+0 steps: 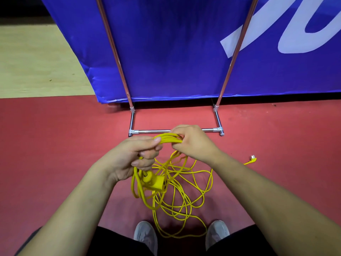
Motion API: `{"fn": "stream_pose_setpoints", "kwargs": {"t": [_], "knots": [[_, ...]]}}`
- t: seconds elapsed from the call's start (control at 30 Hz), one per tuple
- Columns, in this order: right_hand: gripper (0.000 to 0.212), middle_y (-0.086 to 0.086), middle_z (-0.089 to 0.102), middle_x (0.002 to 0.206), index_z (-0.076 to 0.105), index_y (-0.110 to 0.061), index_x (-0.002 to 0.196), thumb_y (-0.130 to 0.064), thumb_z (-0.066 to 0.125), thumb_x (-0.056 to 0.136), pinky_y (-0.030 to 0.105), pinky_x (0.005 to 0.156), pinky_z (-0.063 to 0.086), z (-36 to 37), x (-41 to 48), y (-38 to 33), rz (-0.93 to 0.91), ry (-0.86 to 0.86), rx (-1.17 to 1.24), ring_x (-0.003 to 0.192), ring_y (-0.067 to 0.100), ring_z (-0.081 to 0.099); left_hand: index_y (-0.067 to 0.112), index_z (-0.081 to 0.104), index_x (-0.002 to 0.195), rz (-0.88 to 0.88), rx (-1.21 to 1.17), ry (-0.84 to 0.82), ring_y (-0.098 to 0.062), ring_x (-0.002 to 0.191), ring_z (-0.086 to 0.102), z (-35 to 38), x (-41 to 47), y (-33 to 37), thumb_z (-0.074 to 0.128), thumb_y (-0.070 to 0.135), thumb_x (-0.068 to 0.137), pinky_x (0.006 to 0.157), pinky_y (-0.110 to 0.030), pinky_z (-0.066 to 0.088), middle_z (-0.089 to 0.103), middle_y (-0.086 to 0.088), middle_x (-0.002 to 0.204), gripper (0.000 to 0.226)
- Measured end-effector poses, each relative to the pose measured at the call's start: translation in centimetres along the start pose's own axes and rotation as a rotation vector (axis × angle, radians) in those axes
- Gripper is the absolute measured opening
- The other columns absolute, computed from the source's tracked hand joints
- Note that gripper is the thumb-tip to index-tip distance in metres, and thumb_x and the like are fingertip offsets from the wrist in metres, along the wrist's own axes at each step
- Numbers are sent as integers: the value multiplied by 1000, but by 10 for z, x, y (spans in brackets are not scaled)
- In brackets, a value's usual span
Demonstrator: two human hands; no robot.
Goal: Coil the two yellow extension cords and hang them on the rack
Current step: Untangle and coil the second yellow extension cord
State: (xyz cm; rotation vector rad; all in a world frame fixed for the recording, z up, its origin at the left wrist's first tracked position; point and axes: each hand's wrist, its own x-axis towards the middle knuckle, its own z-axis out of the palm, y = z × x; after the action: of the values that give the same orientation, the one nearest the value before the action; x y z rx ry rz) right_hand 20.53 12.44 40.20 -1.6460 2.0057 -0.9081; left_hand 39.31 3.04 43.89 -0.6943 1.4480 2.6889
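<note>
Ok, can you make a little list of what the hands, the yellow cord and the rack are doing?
left hand: grips cord loops
right hand: grips the same loops
cord: mostly loose on the floor
socket block: below left hand
plug: on floor, to the right
rack: behind hands, no cord seen on it

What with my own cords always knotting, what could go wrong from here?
1. The loose cord lies in crossing loops on the floor; drawing it in may tighten a tangle.
2. Some of it runs between the shoes, so a step could snag it.
3. The socket block hangs below the left hand and might tug the gathered loops from its grip.
</note>
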Motion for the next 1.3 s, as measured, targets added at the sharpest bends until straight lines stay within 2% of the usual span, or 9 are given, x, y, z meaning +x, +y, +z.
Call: {"fn": "stream_pose_setpoints", "kwargs": {"t": [0.13, 0.37, 0.57, 0.73, 0.87, 1.03, 1.1, 1.2, 1.3], "knots": [[9, 2, 66, 60, 61, -25, 69, -17, 63, 69, 37, 55, 55, -13, -4, 11, 187, -26, -46, 49, 16, 65, 15, 44, 66, 67, 147, 263, -3, 30, 15, -8, 0, 8, 60, 11, 79, 39, -21, 9, 20, 5, 48, 21], [3, -4, 62, 58, 60, -26, 70, -26, 62, 67, 42, 57, 55, -49, -7, 26, 231, 117, -20, 53, 18, 63, 14, 37, 71, 176, 91, 351, -1, 29, 18, -28, -11, 23, 62, 10, 76, 38, -21, 9, 23, 10, 43, 25], [7, -17, 54, 53, 67, -15, 74, -10, 66, 69, 14, 44, 37, -85, -3, -17, 38, 478, 120, 47, 2, 49, 13, 37, 72, 317, 181, 274, -4, 34, 16, -29, -18, 28, 54, 16, 85, 41, -24, 9, 23, 6, 48, 22], [5, -6, 61, 57, 70, -17, 69, -16, 73, 74, 21, 58, 38, -66, -13, 23, 179, 145, -35, 53, -2, 49, 9, 46, 77, 238, 165, 273, -8, 37, 32, -26, -11, 17, 61, 16, 85, 40, -22, 12, 42, -2, 54, 18], [7, -1, 62, 60, 71, -17, 71, -18, 71, 78, 25, 57, 38, -62, -14, 37, 219, 102, 29, 54, 2, 45, 3, 57, 96, 173, 127, 283, -19, 45, 60, -17, -9, 13, 58, 22, 82, 37, -19, 39, 65, -13, 74, 23], [12, -6, 59, 59, 69, -21, 69, -15, 72, 79, 21, 58, 37, -66, -11, 38, 213, 112, 87, 57, 0, 47, -1, 62, 103, 94, 106, 45, -5, 31, 23, -18, -13, 15, 73, 34, 79, 39, -22, 13, 28, 5, 46, 43], [14, -9, 58, 58, 69, -22, 68, -16, 73, 80, 19, 58, 36, -63, -10, 42, 226, 87, 101, 56, -1, 46, -2, 63, 107, 50, 128, -10, -5, 31, 22, -16, -13, 10, 72, 46, 77, 42, -26, 11, 25, 6, 46, 57], [10, -12, 57, 54, 72, -20, 71, -20, 75, 81, 13, 53, 31, -59, -7, 45, 261, 74, 165, 52, -1, 46, 10, 58, 77, 89, 124, 8, -9, 35, 27, -13, -7, 9, 74, 50, 74, 42, -26, 15, 29, 6, 47, 44], [8, -14, 54, 48, 73, -16, 74, -17, 74, 82, 9, 49, 30, -55, -5, 45, 273, 68, 201, 47, -1, 46, 14, 51, 70, 42, 27, 6, -14, 39, 33, -13, -4, 12, 60, 50, 84, 43, -25, 22, 35, 3, 51, 39]]}}
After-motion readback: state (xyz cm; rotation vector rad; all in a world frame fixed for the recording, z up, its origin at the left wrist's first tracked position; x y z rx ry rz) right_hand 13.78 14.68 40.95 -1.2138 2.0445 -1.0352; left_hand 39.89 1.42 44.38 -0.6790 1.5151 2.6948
